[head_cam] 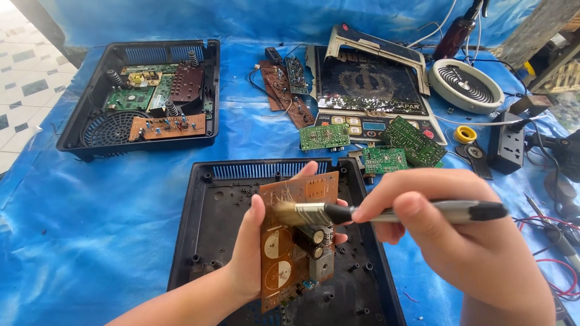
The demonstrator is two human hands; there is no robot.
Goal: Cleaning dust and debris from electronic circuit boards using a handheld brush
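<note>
Brown circuit board (290,241) in left hand (248,253), brushed.

On the blue tarp (90,223) lie a black tray (72,130) of circuit boards, three green boards (324,136), a glass panel (368,81), a coil (466,84) and a solder roll (465,134).

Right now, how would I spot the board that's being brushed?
Find the near black tray on the blue sheet. The left hand holds the brown circuit board upright over it. Unlike the flat green boards behind, bristles touch it.
</note>
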